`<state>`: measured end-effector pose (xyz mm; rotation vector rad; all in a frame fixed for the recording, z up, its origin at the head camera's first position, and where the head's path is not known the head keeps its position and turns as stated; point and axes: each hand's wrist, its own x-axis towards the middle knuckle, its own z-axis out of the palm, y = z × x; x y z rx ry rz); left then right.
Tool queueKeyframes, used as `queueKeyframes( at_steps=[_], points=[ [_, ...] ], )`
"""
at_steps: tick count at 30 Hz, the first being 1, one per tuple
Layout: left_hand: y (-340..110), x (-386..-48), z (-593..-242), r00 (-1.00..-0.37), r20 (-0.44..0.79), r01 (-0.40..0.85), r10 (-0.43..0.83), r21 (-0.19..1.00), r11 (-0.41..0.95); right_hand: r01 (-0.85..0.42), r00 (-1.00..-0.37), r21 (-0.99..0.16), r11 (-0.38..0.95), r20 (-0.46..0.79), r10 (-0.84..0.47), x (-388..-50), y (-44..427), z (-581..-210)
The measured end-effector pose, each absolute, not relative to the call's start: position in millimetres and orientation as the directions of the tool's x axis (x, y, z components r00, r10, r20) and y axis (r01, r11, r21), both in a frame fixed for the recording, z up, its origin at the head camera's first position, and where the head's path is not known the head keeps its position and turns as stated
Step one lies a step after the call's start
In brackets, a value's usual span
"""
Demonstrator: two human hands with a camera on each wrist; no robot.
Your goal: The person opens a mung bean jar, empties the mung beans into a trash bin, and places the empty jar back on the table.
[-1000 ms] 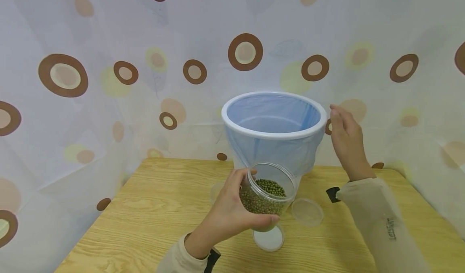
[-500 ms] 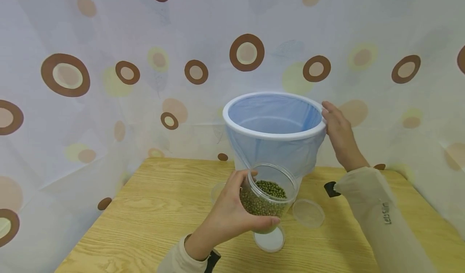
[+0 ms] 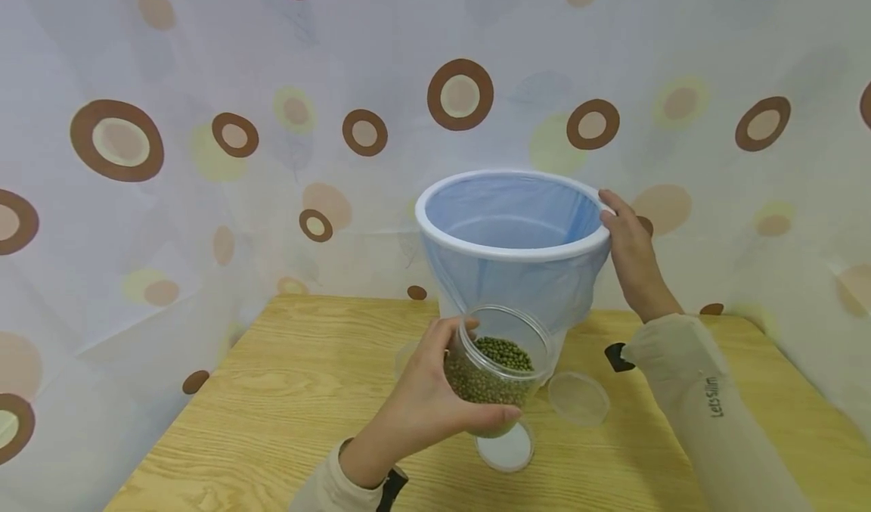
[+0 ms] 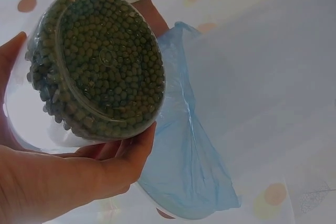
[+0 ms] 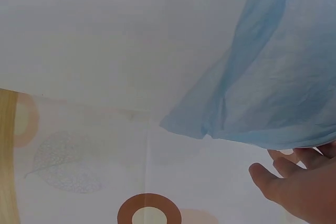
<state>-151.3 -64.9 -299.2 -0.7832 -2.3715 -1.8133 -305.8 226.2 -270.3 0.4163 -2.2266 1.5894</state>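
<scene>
My left hand (image 3: 429, 406) grips a clear plastic jar (image 3: 476, 368) from the side, thumb in front and fingers behind. Green mung beans (image 3: 505, 353) partly fill the jar, which has no lid and leans with its mouth towards the bin. In the left wrist view, the beans (image 4: 105, 61) show through the jar's bottom. Behind the jar stands a white-rimmed trash bin (image 3: 510, 255), lined with a thin blue plastic bag (image 3: 524, 293). My right hand (image 3: 633, 259) touches the bin's right rim with extended fingers. In the right wrist view, the right thumb (image 5: 262, 179) stays apart from the bag.
A round white lid (image 3: 505, 449) lies on the wooden table (image 3: 292, 391) below the jar. To its right is a translucent lid (image 3: 580, 400). Another clear round piece (image 3: 404, 357) is partly hidden behind the left hand. A patterned curtain (image 3: 272, 66) hangs behind the table.
My right hand has moved left from beside the bin onto its right rim. The left hand and the jar have hardly moved.
</scene>
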Motion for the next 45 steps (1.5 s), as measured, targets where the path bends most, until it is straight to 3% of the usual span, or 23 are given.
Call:
queueKeyframes(
  at_steps=[13,21,28,39,45],
  points=[
    [-77.4,-152.4,-293.7,-0.878,0.327,0.402,0.351,0.900,0.168,-0.480,-0.857,-0.784,0.395,0.516,-0.017,-308.4,226.5,-271.0],
    [-102.5,-160.9,-284.3,-0.913,0.307,0.392,0.269,0.846,0.361,-0.515,-0.833,-0.757,0.402,0.552,-0.027,-307.5,226.8,-273.9],
    [-124.9,-171.9,-264.2,-0.942,0.274,0.333,0.192,0.833,0.441,-0.523,-0.832,-0.751,0.403,0.553,-0.049,-304.8,227.9,-272.3],
    [-142.6,-196.9,-224.1,-0.878,0.454,0.462,0.153,0.716,0.524,-0.526,-0.838,-0.760,0.382,0.539,-0.080,-306.2,231.1,-273.8],
    [-143.4,-206.2,-207.8,-0.862,0.487,0.478,0.140,0.688,0.546,-0.542,-0.831,-0.752,0.375,0.547,-0.103,-305.4,230.5,-273.7]
  ],
)
